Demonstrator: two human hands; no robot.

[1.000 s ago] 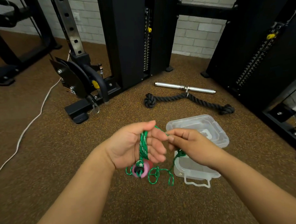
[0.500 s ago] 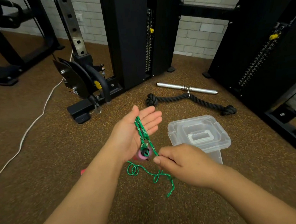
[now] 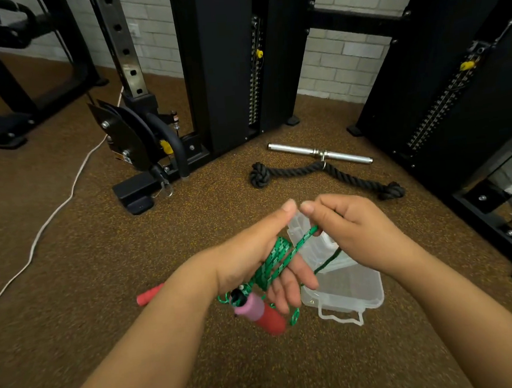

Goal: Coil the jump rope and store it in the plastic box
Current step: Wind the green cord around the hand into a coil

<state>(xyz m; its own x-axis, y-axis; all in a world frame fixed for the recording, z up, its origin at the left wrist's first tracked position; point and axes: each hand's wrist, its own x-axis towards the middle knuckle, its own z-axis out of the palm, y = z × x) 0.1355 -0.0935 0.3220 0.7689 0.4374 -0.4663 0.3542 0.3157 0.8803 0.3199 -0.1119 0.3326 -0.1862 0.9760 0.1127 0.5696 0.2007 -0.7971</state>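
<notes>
**Loose turns could slip off the open left hand**

The green jump rope [image 3: 276,260] is wound in a few turns across the left hand [image 3: 254,254], whose fingers lie spread and nearly flat rather than curled, so the turns rest on the palm instead of being clamped. The right hand [image 3: 351,232] has its grip pinched narrow on the running strand, drawing it up and across. One red handle with a pink collar [image 3: 261,313] hangs just below the left palm; the other red handle [image 3: 149,294] lies on the floor behind the left forearm. The clear plastic box [image 3: 346,290] sits on the floor under the hands, its lid apparently open.

Likely risks: the hanging handle's weight could drag turns off the splayed fingers; a hard pull by the right hand may bunch or cross the loops; the trailing handle could snag on the rough floor as slack is taken up, jerking the coil apart.
</notes>
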